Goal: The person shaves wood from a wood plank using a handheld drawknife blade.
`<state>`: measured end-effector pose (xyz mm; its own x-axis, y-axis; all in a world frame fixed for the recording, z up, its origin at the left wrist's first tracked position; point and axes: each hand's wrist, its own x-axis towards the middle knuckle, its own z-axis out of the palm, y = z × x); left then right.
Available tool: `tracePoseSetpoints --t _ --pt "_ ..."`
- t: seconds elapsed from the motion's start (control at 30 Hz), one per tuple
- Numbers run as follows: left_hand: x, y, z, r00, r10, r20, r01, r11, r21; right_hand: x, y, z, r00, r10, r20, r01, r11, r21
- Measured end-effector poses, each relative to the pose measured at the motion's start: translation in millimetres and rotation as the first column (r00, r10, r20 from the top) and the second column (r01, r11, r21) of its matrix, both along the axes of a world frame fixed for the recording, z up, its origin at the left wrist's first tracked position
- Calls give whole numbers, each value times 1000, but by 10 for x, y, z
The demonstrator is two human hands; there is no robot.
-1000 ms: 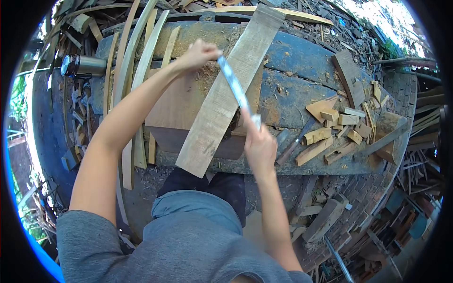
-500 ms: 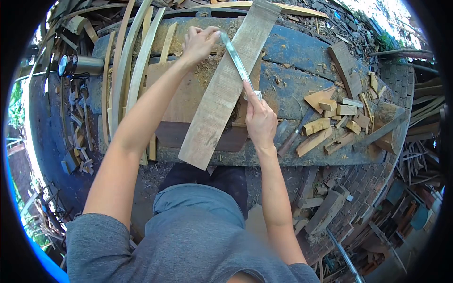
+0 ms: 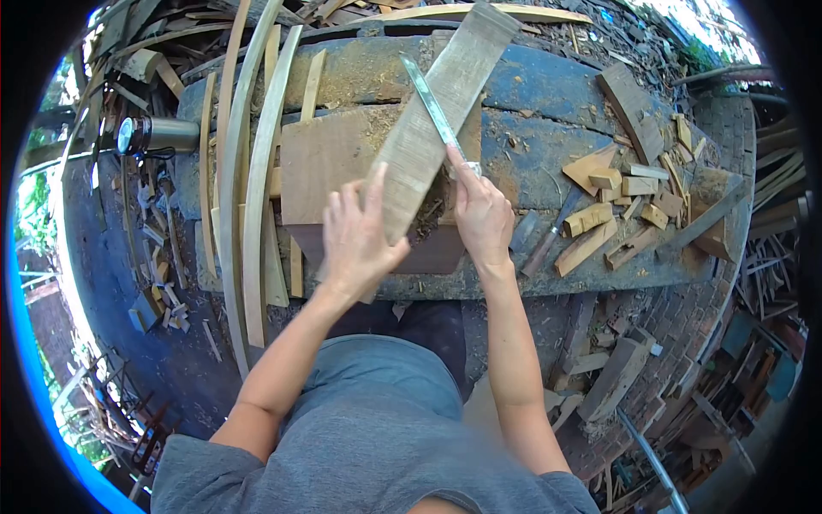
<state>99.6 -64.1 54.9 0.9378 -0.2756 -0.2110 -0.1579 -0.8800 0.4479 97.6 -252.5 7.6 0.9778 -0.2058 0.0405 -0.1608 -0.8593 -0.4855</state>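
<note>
A long grey-brown board (image 3: 428, 128) lies slanted over a brown wooden block (image 3: 324, 158) on the worn blue workbench (image 3: 535, 81). My right hand (image 3: 482, 214) is wrapped round the near end of a flat metal tool (image 3: 431, 103), whose long strip crosses the board diagonally. At the lower part of the board is my left hand (image 3: 355, 231), its fingers spread and slightly blurred. It holds nothing; whether it touches the board I cannot tell.
Long curved wood strips (image 3: 272, 146) lie at the left, beside a metal flask (image 3: 167, 135). Several wood offcuts (image 3: 591, 218), a handled tool (image 3: 544, 248) and a dark plank (image 3: 629, 116) lie at the right. Sawdust covers parts of the bench.
My left hand has left the tool's far tip and come down to the board's near part, with its fingers now spread. My right hand keeps its hold. The whole view has shifted slightly.
</note>
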Motion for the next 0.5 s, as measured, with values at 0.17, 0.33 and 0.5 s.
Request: tracePoseSetpoints --t 0.17,0.33,0.5 --pt "294 579 -53 978 -206 -28 207 975 74 -178 164 -100 999 -30 -15 30 998 60" --pt "330 688 -35 951 -284 -126 296 951 93 -281 211 96 996 -42 -80 39 999 -36" --pt "1036 648 -371 968 -213 133 229 967 -115 -313 251 203 993 1 -120 -13 995 -98"
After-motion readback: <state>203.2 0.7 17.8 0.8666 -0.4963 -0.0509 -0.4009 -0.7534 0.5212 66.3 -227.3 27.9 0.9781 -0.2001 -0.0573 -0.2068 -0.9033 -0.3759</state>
